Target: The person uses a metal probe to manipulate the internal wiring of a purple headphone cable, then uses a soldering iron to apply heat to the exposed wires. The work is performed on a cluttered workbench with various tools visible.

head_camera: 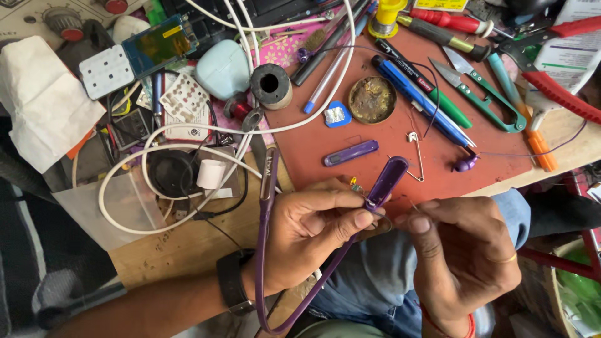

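While a coiled white cable [156, 181] lies among the clutter at the left, a purple neckband earphone [269, 250] is gripped in the left hand [307, 235], its opened end [387, 181] raised so the inside is exposed. A fine wire [410, 203] is pinched narrowly by the right hand [460, 256], just beside that end, above the red mat [375, 144].

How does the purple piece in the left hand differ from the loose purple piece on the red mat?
The held purple housing is pinched by the left hand and joined to a long purple band; the loose purple cover lies flat on the red mat, untouched. The housing points up and right, the cover nearly level. The housing looks larger. Both are glossy purple, elongated and round-ended.
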